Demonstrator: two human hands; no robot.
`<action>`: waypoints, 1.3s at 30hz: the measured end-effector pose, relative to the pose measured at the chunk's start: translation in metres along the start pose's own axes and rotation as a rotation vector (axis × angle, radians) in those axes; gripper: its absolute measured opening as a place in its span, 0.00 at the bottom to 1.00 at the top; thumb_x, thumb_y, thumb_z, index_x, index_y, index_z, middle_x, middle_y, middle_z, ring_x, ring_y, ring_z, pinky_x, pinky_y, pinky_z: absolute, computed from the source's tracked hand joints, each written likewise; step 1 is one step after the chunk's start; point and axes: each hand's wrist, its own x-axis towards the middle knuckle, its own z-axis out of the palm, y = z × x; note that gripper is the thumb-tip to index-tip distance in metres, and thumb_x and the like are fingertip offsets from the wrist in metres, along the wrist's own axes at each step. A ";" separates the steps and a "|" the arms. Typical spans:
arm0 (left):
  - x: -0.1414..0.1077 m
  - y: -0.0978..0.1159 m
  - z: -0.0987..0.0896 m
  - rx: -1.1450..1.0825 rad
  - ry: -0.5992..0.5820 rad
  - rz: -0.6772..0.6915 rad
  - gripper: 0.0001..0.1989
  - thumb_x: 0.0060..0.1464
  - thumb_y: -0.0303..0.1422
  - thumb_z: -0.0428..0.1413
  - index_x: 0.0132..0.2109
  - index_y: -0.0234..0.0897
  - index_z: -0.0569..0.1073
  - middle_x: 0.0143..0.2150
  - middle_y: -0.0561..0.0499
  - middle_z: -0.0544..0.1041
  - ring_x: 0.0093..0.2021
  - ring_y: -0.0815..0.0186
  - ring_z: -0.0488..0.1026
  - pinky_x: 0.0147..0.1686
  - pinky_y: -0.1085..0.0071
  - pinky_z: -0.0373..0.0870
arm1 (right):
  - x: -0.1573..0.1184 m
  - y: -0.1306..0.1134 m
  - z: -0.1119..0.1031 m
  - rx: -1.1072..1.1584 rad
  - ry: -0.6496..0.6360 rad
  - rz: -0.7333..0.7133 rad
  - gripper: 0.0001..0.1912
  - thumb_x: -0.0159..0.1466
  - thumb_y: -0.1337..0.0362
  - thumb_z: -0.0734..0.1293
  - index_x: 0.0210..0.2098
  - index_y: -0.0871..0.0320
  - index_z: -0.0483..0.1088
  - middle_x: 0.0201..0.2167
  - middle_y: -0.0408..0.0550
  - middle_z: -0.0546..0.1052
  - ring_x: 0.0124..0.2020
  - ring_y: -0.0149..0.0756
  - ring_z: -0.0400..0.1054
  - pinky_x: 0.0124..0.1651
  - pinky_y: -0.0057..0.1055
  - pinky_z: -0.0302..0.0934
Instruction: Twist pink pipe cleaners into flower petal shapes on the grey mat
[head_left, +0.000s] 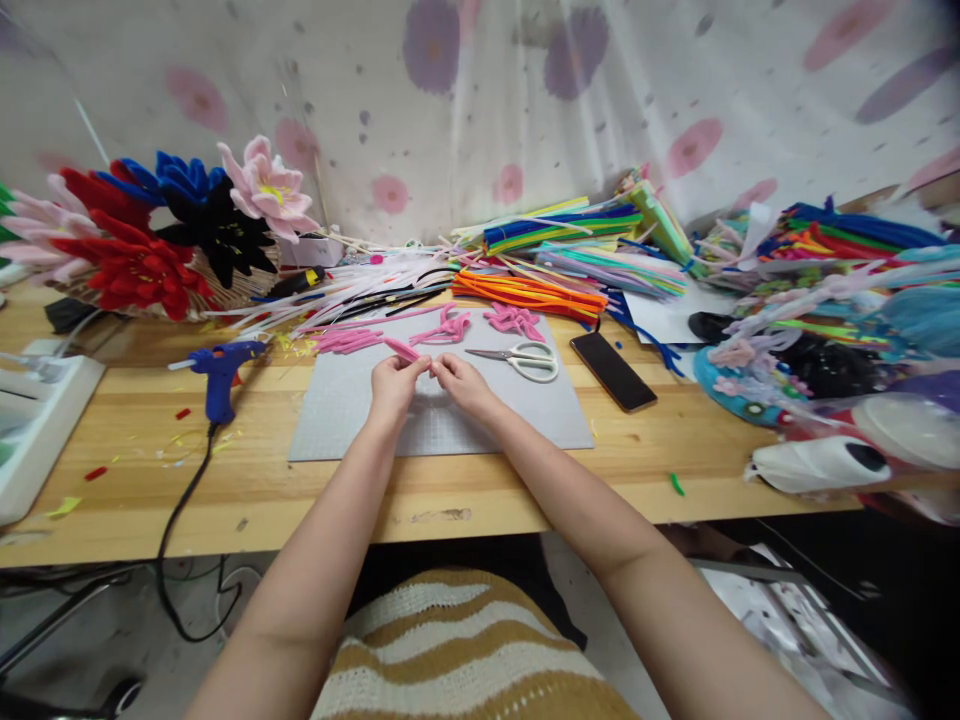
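Note:
My left hand [397, 385] is closed on a pink pipe cleaner piece [402, 349], which sticks up past the fingers. Close beside it, my right hand [459, 382] has its fingers pinched together at the piece's lower end; the contact point is too small to make out. Both hands are over a grey cutting mat [337, 410]. Beyond them on the mat lie a bundle of short pink pipe cleaners [349, 341] and two pink shaped pieces, one in the middle [450, 326] and one farther right [514, 320]. Scissors [525, 360] with pale handles rest right of my right hand.
A blue glue gun [225, 375] with a black cord stands at left, near a white power strip [52, 430]. A phone [613, 370] lies right of the mat. Pipe cleaner bundles [529, 293] line the back. Fuzzy flowers [150, 265] fill the back left; bagged supplies [840, 330] crowd the right.

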 end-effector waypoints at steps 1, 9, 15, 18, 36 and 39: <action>0.000 -0.001 0.000 -0.007 -0.002 -0.017 0.10 0.32 0.33 0.62 0.21 0.33 0.69 0.17 0.56 0.64 0.19 0.74 0.57 0.20 0.75 0.50 | 0.000 0.000 0.000 -0.043 -0.002 -0.034 0.11 0.58 0.59 0.59 0.25 0.59 0.62 0.20 0.38 0.61 0.25 0.26 0.54 0.32 0.26 0.50; 0.004 -0.001 -0.004 0.004 -0.083 -0.133 0.14 0.29 0.35 0.63 0.20 0.34 0.66 0.17 0.56 0.62 0.20 0.75 0.57 0.18 0.77 0.48 | -0.002 0.004 -0.007 0.011 -0.125 -0.099 0.13 0.58 0.55 0.60 0.25 0.58 0.59 0.21 0.37 0.59 0.23 0.25 0.53 0.30 0.25 0.49; 0.004 -0.011 -0.003 0.007 0.019 -0.113 0.13 0.30 0.32 0.62 0.17 0.34 0.64 0.14 0.58 0.61 0.16 0.77 0.53 0.17 0.76 0.47 | -0.006 0.006 -0.004 -0.662 -0.015 -0.336 0.11 0.63 0.62 0.57 0.29 0.59 0.66 0.29 0.46 0.69 0.32 0.31 0.60 0.36 0.28 0.51; 0.004 -0.016 0.000 -0.010 0.115 -0.111 0.13 0.30 0.31 0.62 0.17 0.34 0.64 0.14 0.57 0.62 0.16 0.76 0.54 0.18 0.76 0.49 | -0.011 0.003 0.000 -0.952 -0.009 -0.360 0.16 0.66 0.61 0.53 0.34 0.60 0.69 0.32 0.51 0.71 0.33 0.34 0.62 0.37 0.30 0.50; 0.007 -0.008 -0.006 -0.036 0.104 -0.058 0.11 0.33 0.34 0.62 0.22 0.33 0.68 0.20 0.55 0.67 0.22 0.74 0.60 0.21 0.77 0.53 | -0.007 0.004 -0.015 -1.053 0.048 -0.409 0.18 0.65 0.56 0.54 0.42 0.60 0.69 0.38 0.54 0.74 0.39 0.38 0.65 0.41 0.33 0.51; 0.011 -0.006 -0.021 -0.105 0.016 -0.054 0.17 0.29 0.39 0.65 0.26 0.33 0.70 0.25 0.54 0.71 0.25 0.73 0.64 0.20 0.77 0.54 | -0.006 0.011 -0.058 -0.994 0.258 -0.244 0.16 0.64 0.61 0.55 0.44 0.61 0.69 0.40 0.55 0.74 0.42 0.39 0.65 0.44 0.33 0.54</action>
